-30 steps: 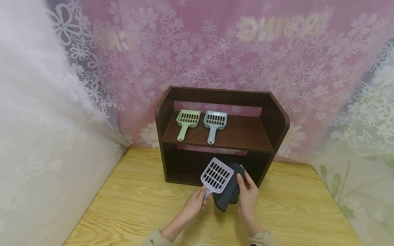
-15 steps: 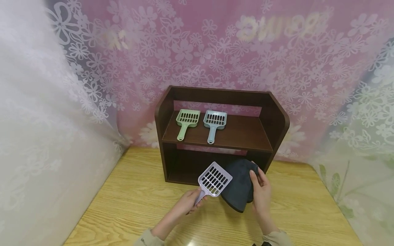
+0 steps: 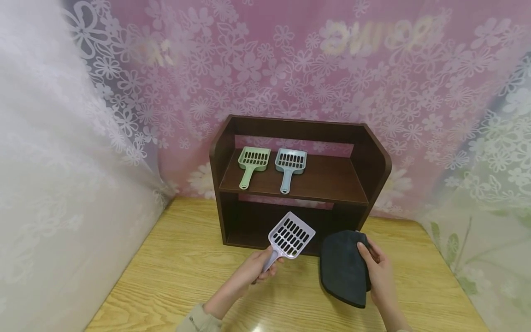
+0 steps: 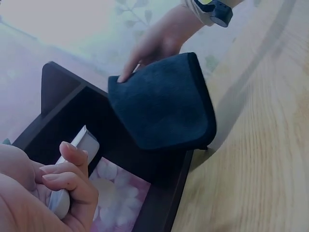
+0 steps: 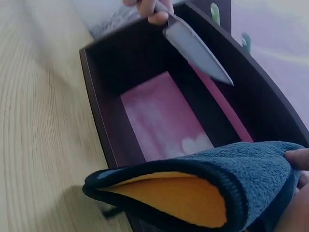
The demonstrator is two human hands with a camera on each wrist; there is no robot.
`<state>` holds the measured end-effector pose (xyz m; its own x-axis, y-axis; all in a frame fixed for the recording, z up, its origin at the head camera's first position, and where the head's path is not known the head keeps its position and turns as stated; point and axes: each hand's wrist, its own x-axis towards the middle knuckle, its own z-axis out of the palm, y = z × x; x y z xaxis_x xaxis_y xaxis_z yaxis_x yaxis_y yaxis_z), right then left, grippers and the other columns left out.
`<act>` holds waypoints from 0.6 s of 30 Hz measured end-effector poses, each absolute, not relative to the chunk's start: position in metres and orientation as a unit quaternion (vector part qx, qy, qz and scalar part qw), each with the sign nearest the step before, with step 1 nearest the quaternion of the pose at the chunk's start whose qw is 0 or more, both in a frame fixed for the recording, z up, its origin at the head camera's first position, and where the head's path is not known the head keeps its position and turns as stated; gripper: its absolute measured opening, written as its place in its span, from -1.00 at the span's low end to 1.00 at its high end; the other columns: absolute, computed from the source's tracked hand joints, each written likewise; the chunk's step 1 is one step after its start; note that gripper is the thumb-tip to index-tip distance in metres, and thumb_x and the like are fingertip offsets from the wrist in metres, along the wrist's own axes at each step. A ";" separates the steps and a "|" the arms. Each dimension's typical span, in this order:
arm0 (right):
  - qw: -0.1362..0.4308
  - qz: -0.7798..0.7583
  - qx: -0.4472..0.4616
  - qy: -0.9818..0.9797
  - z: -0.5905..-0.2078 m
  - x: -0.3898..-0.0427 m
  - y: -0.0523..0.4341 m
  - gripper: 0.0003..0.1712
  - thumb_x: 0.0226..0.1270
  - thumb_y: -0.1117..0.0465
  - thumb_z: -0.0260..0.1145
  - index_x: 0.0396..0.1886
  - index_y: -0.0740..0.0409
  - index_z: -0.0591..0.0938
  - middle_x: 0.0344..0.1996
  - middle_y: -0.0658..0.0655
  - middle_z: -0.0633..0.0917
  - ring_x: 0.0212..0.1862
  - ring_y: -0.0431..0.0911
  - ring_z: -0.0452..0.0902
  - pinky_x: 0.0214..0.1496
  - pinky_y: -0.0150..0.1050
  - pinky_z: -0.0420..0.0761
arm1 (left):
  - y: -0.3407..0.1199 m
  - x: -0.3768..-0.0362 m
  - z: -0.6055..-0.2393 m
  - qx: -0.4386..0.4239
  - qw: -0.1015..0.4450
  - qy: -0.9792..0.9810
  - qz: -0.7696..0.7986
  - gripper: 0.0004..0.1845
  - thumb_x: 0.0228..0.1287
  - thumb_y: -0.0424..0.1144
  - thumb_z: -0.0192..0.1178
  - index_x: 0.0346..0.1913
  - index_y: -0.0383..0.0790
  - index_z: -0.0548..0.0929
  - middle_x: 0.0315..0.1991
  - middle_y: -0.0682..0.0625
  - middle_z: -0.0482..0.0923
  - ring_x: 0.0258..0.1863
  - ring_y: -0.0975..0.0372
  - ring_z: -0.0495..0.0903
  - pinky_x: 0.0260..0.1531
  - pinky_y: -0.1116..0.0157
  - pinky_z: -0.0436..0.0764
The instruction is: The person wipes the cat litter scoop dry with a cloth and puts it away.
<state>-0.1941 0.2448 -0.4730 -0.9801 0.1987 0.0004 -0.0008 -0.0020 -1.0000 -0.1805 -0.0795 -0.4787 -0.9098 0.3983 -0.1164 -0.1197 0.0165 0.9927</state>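
My left hand (image 3: 254,272) grips the handle of a lilac slotted scoop (image 3: 289,240), held up in front of the shelf's lower opening; the left wrist view shows my fingers (image 4: 67,181) curled round that handle. My right hand (image 3: 379,272) holds a folded dark blue cloth (image 3: 342,268) by its right edge, just above the wooden table (image 3: 186,276). The right wrist view shows the cloth (image 5: 231,169) with an orange inner side, and the lilac scoop (image 5: 195,46) beyond it. A green scoop (image 3: 251,164) and a light blue scoop (image 3: 289,167) lie side by side on the upper shelf.
A dark brown two-level shelf unit (image 3: 375,161) stands at the back of the table against a pink flowered curtain (image 3: 290,60). White lace drapes hang at the left (image 3: 50,184) and right (image 3: 489,184). The lower compartment (image 5: 164,121) holds nothing visible.
My right hand has drawn the dark cloth away from the scoop, rightward and down toward the table. My left hand has kept hold of the lilac scoop, tilting it a little upward.
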 end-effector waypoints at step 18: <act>-0.034 0.569 -0.091 -0.817 -0.495 -0.189 0.289 -0.16 0.52 -0.18 0.18 0.56 0.24 0.25 0.49 0.34 0.29 0.19 -0.16 0.57 0.00 -0.35 0.66 | -0.055 -0.178 -0.444 0.131 0.205 0.670 0.701 -0.59 0.68 -0.03 -0.23 -0.09 -0.28 0.50 -0.51 0.06 0.51 -0.74 0.41 0.10 -0.73 0.50 0.10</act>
<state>-0.1888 0.2891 -0.4949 -0.9810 0.1103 -0.1594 0.1877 0.3358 -0.9230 -0.1781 -0.0547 -0.4445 -0.8816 0.4631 -0.0915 -0.1123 -0.0175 0.9935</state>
